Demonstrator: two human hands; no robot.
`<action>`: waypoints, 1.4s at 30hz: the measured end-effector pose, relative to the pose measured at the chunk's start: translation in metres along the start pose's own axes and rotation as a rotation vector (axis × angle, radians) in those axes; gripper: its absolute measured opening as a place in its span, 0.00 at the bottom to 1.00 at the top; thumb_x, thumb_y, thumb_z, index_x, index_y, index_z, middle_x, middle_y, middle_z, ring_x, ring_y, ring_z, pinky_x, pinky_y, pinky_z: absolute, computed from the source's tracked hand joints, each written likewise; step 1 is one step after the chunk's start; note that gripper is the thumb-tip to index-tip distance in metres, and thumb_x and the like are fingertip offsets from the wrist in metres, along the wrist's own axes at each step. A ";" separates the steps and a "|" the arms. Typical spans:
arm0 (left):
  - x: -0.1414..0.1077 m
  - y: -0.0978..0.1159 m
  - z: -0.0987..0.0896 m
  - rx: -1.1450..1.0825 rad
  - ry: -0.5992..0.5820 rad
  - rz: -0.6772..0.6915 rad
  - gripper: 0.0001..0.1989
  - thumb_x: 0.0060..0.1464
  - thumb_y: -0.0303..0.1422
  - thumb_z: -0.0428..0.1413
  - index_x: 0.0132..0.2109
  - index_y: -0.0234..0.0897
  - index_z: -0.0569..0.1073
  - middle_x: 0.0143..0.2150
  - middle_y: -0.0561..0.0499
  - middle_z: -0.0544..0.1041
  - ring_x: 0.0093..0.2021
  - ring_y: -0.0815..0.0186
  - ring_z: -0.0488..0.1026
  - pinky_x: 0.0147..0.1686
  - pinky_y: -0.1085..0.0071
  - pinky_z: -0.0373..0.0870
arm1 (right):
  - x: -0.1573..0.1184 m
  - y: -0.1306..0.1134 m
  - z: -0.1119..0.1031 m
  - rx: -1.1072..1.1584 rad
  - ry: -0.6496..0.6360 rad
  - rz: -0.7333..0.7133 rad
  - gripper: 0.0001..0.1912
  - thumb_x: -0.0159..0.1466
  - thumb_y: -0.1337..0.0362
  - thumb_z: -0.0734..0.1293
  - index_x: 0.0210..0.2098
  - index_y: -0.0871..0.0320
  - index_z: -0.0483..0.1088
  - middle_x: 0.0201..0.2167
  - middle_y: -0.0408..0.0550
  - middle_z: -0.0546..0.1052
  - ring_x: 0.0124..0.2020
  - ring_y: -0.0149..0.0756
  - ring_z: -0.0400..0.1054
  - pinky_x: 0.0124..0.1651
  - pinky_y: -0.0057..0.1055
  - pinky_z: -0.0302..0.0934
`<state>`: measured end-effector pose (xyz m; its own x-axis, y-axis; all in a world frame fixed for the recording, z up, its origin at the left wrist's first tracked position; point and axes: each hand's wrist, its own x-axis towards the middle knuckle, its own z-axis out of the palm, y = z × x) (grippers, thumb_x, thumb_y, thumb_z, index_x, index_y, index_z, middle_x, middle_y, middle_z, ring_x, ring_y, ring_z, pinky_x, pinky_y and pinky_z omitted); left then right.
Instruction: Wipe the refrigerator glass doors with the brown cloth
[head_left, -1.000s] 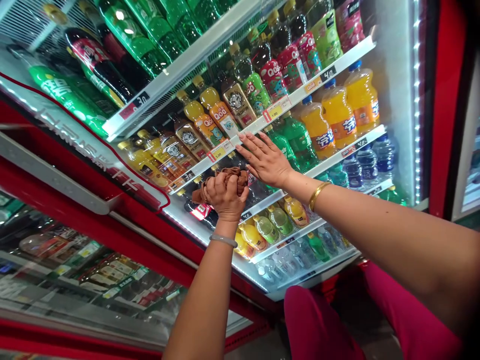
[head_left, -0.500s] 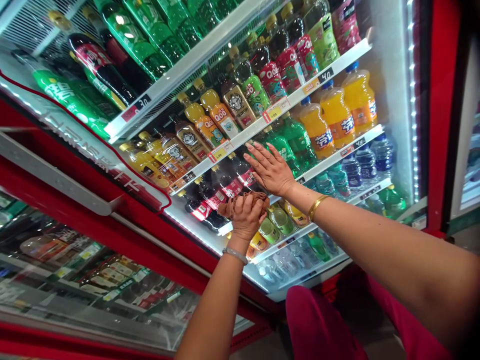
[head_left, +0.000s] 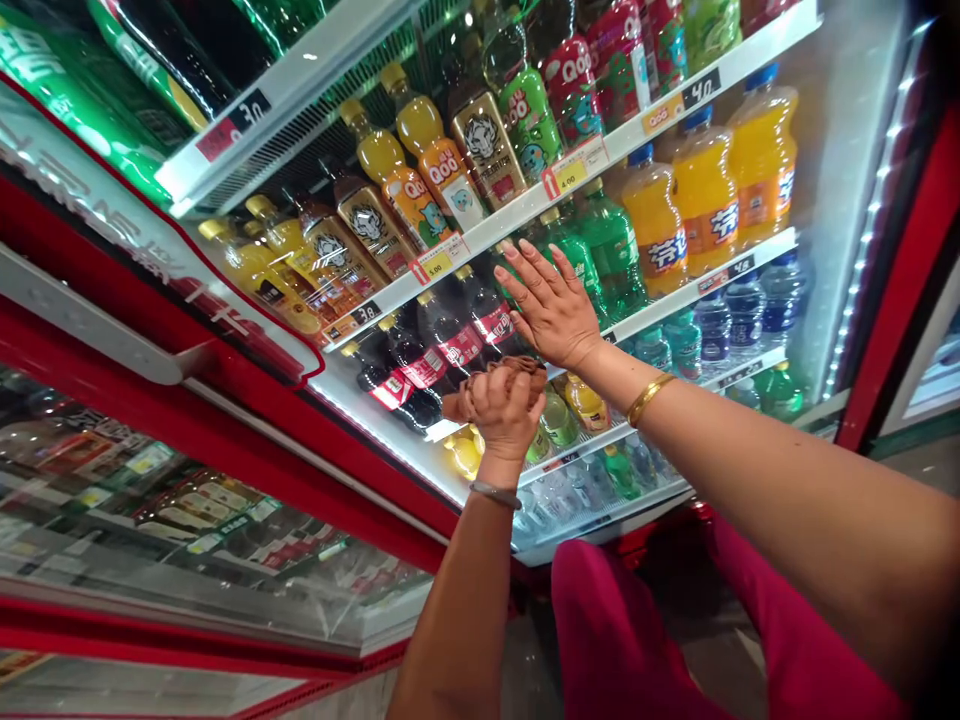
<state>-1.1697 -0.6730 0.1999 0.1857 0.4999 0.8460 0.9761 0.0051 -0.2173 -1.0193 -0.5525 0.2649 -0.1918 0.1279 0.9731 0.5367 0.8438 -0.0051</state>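
My left hand [head_left: 504, 405] is closed around a crumpled brown cloth [head_left: 529, 374], low in front of the cola bottles [head_left: 442, 350]. Up and to the right, my right hand [head_left: 553, 308] lies flat with its fingers spread and nothing in it. It is in front of the green soda bottles [head_left: 611, 245]; whether its palm touches the glass I cannot tell. A gold bangle [head_left: 649, 398] circles my right wrist, and a grey bracelet [head_left: 495, 494] the left. Part of the cloth is hidden under my left fingers.
Lit shelves of a red-framed drinks cooler [head_left: 352, 450] carry rows of bottles, among them orange soda bottles [head_left: 705, 200]. A price rail [head_left: 480, 250] runs behind my hands. At left are a metal handle [head_left: 90, 320] and another glass-fronted cooler [head_left: 225, 500].
My view has moved closer to the shelves. The left hand with the cloth has shifted slightly up and right. My right hand stays flat, its fingers spread a little wider.
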 end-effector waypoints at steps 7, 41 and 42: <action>0.029 -0.015 -0.028 -0.103 -0.106 -0.031 0.15 0.58 0.43 0.64 0.51 0.47 0.81 0.60 0.41 0.78 0.65 0.46 0.68 0.69 0.41 0.54 | 0.000 0.006 0.001 0.036 -0.001 -0.008 0.32 0.74 0.56 0.55 0.76 0.52 0.50 0.77 0.47 0.51 0.79 0.40 0.39 0.80 0.53 0.34; 0.015 -0.012 -0.017 0.050 0.088 0.054 0.15 0.53 0.42 0.68 0.48 0.50 0.80 0.54 0.47 0.79 0.58 0.51 0.70 0.65 0.50 0.57 | 0.000 -0.007 -0.015 -0.013 -0.236 0.138 0.34 0.73 0.56 0.58 0.75 0.53 0.44 0.79 0.46 0.48 0.80 0.42 0.31 0.78 0.60 0.29; 0.031 -0.015 -0.022 0.053 0.142 -0.074 0.15 0.55 0.42 0.67 0.49 0.49 0.80 0.56 0.46 0.78 0.60 0.50 0.69 0.65 0.50 0.57 | 0.000 -0.007 -0.015 -0.017 -0.234 0.140 0.34 0.73 0.56 0.58 0.75 0.53 0.44 0.79 0.46 0.48 0.80 0.42 0.30 0.78 0.60 0.29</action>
<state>-1.1758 -0.6764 0.2398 0.1312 0.3691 0.9201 0.9811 0.0847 -0.1738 -1.0109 -0.5659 0.2685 -0.2978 0.3616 0.8835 0.5847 0.8006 -0.1305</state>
